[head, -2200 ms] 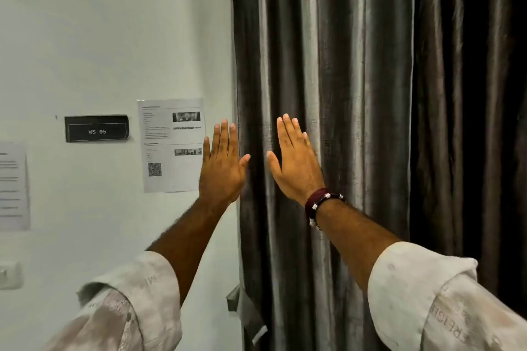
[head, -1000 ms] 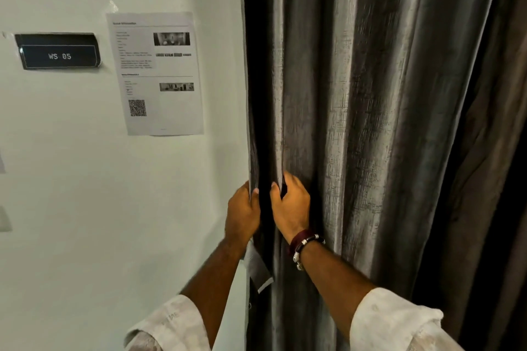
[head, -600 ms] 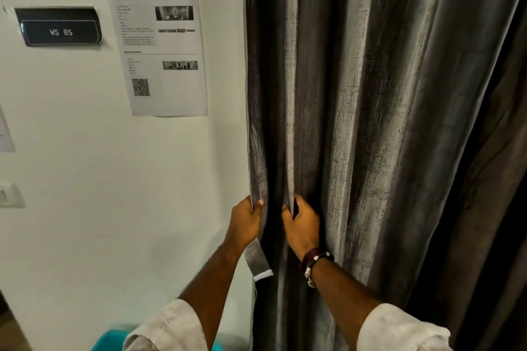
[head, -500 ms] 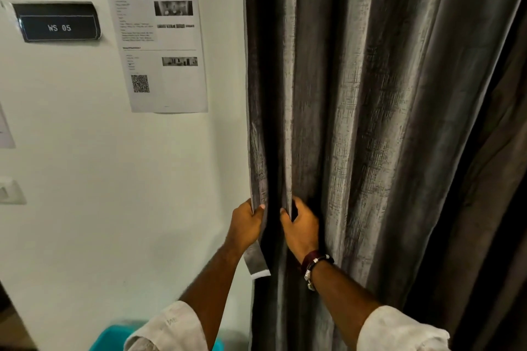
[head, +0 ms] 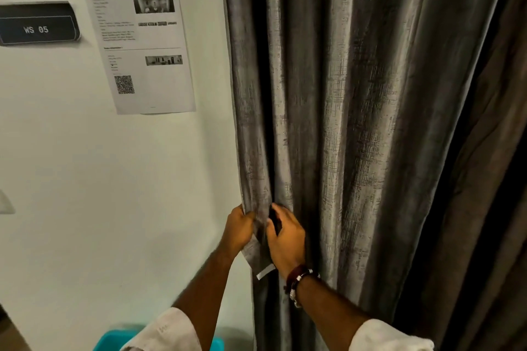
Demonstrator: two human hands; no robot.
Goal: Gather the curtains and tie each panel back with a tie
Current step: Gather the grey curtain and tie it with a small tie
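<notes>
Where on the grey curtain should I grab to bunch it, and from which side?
Grip the grey curtain at its free left edge, where the left hand and right hand already pinch neighbouring folds. Come from the wall side and sweep rightward: the pleats hang vertically and should stack that way.

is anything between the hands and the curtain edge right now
No. The left hand grips the grey curtain at its edge by the wall, and the right hand holds the next fold. Nothing sits between them and the fabric.

Both hands meet at the curtain (head: 356, 122) edge, left hand (head: 238, 229) beside right hand (head: 285, 239); paper sheet (head: 139, 43) and nameplate (head: 37, 24) up-left.
</notes>
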